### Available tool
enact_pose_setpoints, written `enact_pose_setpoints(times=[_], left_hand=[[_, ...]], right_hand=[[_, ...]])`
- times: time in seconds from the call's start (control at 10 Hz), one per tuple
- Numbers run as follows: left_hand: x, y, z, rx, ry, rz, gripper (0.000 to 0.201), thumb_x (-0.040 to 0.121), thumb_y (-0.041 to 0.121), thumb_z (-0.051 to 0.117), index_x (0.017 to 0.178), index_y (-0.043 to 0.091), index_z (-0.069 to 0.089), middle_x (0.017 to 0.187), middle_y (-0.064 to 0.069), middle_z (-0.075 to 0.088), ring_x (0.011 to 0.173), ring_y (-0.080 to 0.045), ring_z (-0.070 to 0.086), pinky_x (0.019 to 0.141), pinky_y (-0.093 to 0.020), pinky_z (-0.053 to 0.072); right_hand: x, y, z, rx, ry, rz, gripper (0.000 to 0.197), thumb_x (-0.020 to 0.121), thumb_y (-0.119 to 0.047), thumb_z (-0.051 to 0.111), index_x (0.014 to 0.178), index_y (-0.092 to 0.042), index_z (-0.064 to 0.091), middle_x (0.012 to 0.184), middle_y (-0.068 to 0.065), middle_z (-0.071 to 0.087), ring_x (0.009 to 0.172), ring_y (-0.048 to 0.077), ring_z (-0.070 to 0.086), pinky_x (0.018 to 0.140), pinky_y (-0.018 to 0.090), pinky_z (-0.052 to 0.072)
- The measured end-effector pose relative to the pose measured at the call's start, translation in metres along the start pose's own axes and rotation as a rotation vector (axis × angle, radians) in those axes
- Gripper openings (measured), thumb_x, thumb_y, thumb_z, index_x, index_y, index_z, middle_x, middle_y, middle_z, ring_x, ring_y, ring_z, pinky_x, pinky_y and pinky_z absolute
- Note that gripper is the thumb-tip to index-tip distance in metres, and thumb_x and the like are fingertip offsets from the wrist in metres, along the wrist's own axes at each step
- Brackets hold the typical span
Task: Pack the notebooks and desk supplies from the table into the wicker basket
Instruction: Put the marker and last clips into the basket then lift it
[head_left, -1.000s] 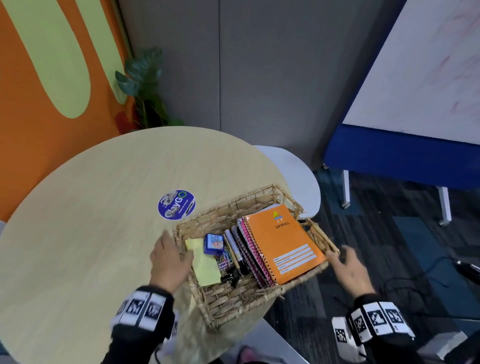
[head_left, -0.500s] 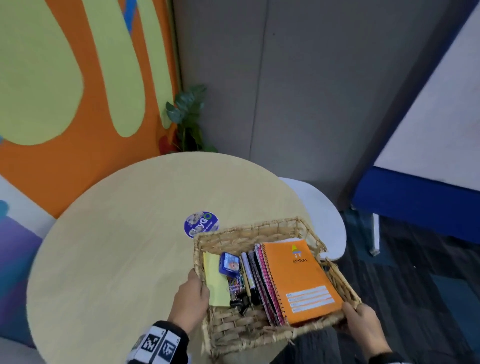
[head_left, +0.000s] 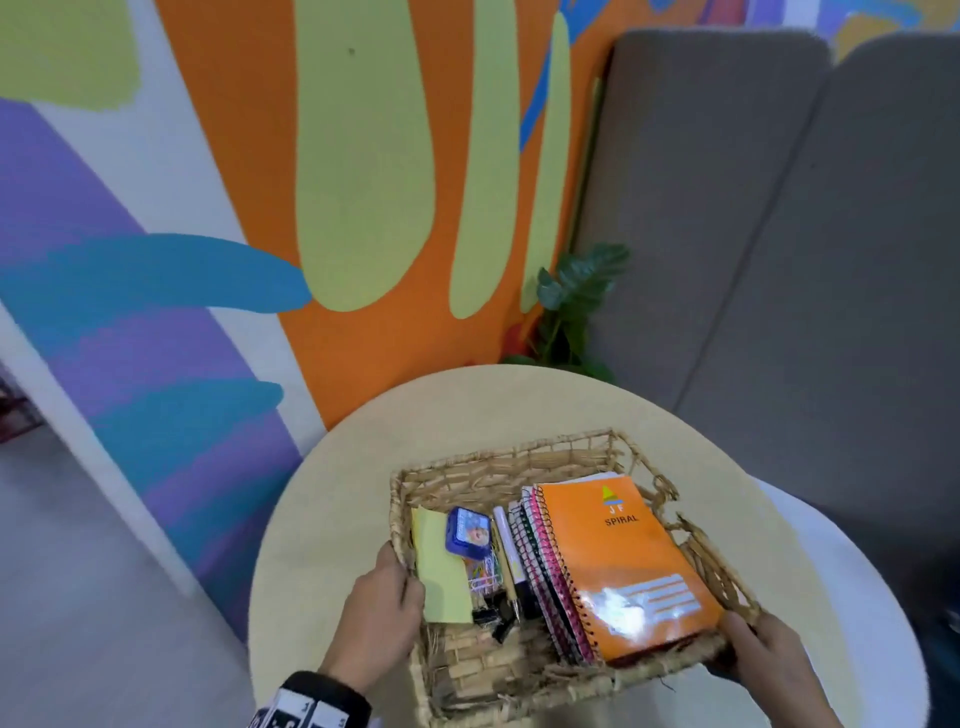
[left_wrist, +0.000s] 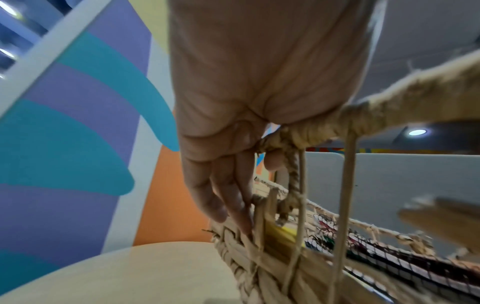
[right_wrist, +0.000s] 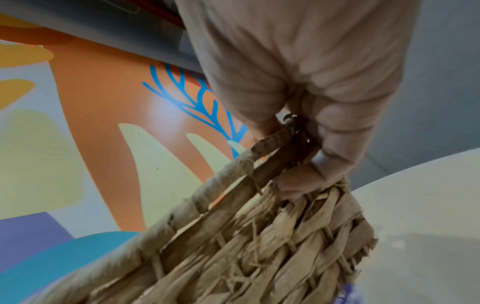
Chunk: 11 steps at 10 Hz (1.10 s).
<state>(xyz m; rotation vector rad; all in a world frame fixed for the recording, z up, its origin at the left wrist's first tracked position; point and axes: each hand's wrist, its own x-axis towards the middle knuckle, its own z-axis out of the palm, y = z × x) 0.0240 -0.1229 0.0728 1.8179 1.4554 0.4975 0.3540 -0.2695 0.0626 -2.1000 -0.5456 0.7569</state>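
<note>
The left hand (head_left: 382, 610) grips the basket's (head_left: 498, 460) left rim; the right hand (head_left: 766, 652) grips its right rim, lower right of frame. Inside lie an orange notebook (head_left: 623, 556), yellow notepad (head_left: 439, 571) and pens (head_left: 506, 551), over the round table (head_left: 337, 519).

One woven wicker basket (head_left: 498, 462); one orange spiral-bound notebook (head_left: 623, 561) (further notebooks beneath, count unclear); one yellow sticky-note pad (head_left: 441, 577); one blue sharpener (head_left: 467, 532).
</note>
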Motion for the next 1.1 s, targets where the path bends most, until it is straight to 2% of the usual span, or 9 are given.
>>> enact_pose_setpoints(times=[0.1,0.2,0.3,0.4,0.5,0.8,0.9,1.0,1.1], left_hand=[[0.033,-0.016,-0.030,-0.055,0.130,-0.102,0.014,0.097,0.014,0.044,0.109,0.020,0.040,0.095,-0.002,0.059,0.083,-0.022,0.054,0.067,-0.031,0.042],[0.062,-0.030,-0.042,-0.076,0.195,-0.170,0.011,0.097,0.013,0.045,0.106,0.018,0.040,0.092,-0.006,0.059,0.081,-0.025,0.054,0.062,-0.032,0.039],[0.111,-0.052,-0.055,-0.099,0.285,-0.238,0.012,0.097,0.011,0.045,0.107,0.015,0.039,0.091,-0.008,0.060,0.079,-0.026,0.055,0.064,-0.033,0.042],[0.141,-0.065,-0.058,-0.115,0.312,-0.282,0.012,0.097,0.010,0.045,0.109,0.009,0.042,0.089,-0.010,0.060,0.076,-0.027,0.055,0.066,-0.034,0.043],[0.186,-0.078,-0.059,-0.146,0.337,-0.374,0.016,0.097,0.011,0.044,0.109,0.001,0.046,0.085,-0.016,0.061,0.076,-0.032,0.056,0.062,-0.034,0.038],[0.236,-0.093,-0.055,-0.146,0.351,-0.450,0.011,0.098,0.010,0.044,0.106,0.003,0.042,0.089,-0.017,0.058,0.077,-0.029,0.052,0.065,-0.034,0.040],[0.239,-0.100,-0.048,-0.137,0.303,-0.529,0.018,0.097,0.010,0.046,0.111,-0.001,0.042,0.090,-0.018,0.055,0.082,-0.034,0.055,0.069,-0.033,0.036],[0.242,-0.099,-0.043,-0.131,0.283,-0.562,0.022,0.096,0.011,0.045,0.114,-0.002,0.042,0.097,-0.026,0.061,0.093,-0.040,0.062,0.070,-0.035,0.037],[0.242,-0.095,-0.044,-0.122,0.289,-0.548,0.034,0.098,0.017,0.043,0.124,-0.005,0.042,0.107,-0.027,0.061,0.092,-0.037,0.059,0.078,-0.038,0.044]], right_hand=[[0.057,-0.057,0.058,-0.005,-0.105,-0.102,0.028,0.091,-0.006,0.045,0.071,0.000,0.065,0.069,0.020,0.065,0.062,0.029,0.063,0.066,0.046,0.061],[0.095,-0.089,0.099,-0.021,-0.161,-0.156,0.027,0.091,-0.008,0.044,0.078,0.008,0.061,0.068,0.025,0.061,0.064,0.029,0.062,0.067,0.053,0.060],[0.152,-0.129,0.162,-0.077,-0.223,-0.200,0.031,0.089,-0.019,0.046,0.075,0.007,0.057,0.066,0.020,0.060,0.061,0.027,0.061,0.070,0.059,0.057],[0.177,-0.156,0.199,-0.088,-0.250,-0.197,0.027,0.092,-0.018,0.044,0.085,0.004,0.058,0.076,0.019,0.061,0.064,0.028,0.061,0.071,0.052,0.060],[0.209,-0.193,0.239,-0.100,-0.262,-0.198,0.021,0.092,-0.011,0.041,0.087,0.001,0.056,0.073,0.014,0.057,0.064,0.026,0.058,0.071,0.045,0.058],[0.263,-0.210,0.293,-0.150,-0.314,-0.161,0.024,0.094,-0.011,0.040,0.074,-0.008,0.054,0.070,0.012,0.057,0.064,0.027,0.060,0.072,0.041,0.060],[0.270,-0.197,0.303,-0.159,-0.352,-0.104,0.024,0.095,-0.013,0.042,0.077,-0.006,0.057,0.072,0.016,0.060,0.063,0.029,0.063,0.074,0.043,0.060],[0.276,-0.193,0.305,-0.140,-0.374,-0.080,0.026,0.095,-0.020,0.046,0.093,0.001,0.061,0.086,0.024,0.067,0.074,0.036,0.068,0.077,0.047,0.060],[0.271,-0.203,0.293,-0.132,-0.360,-0.055,0.037,0.096,-0.033,0.046,0.104,0.002,0.056,0.092,0.020,0.066,0.076,0.032,0.064,0.071,0.037,0.058]])
